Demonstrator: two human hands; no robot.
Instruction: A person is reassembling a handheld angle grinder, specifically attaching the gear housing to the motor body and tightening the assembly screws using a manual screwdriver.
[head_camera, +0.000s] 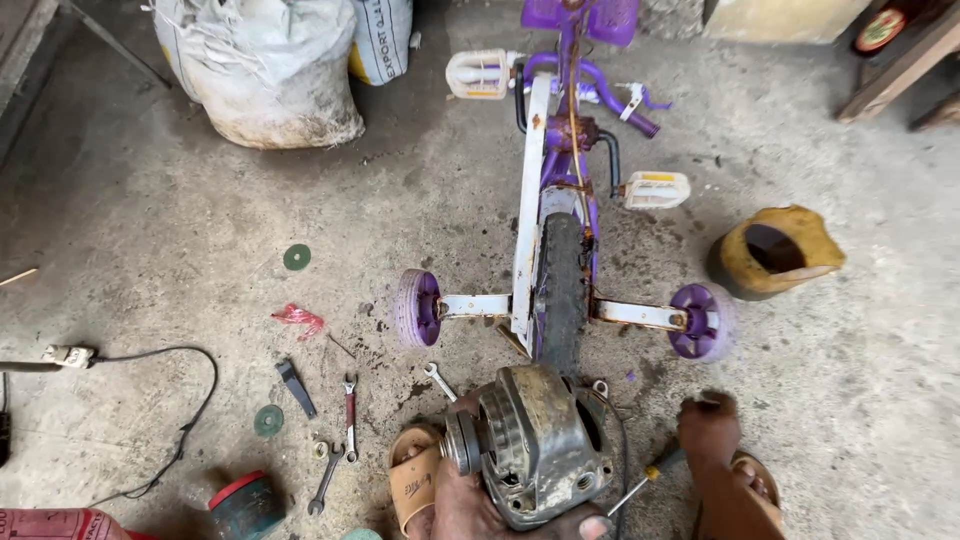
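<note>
We see our left hand (480, 505) at the bottom edge of the view, its fingers (590, 526) clamped under a grimy grey motor housing (535, 445) that it holds up above the concrete floor (850, 380), just in front of the rear tyre of a small purple bicycle (560, 200). Our right hand (712, 435) sits just to the right of the housing, fingers closed around a yellow-handled screwdriver (640, 485) whose shaft slants down toward the housing's lower edge. The bicycle stands with purple training wheels (418, 307) out to either side. On the floor to the left lie several spanners (340, 440), two green discs (296, 257) and a cable (170, 400). A yellow pot (775, 252) stands to the right, and dirty sacks (265, 65) stand at the top left.
</note>
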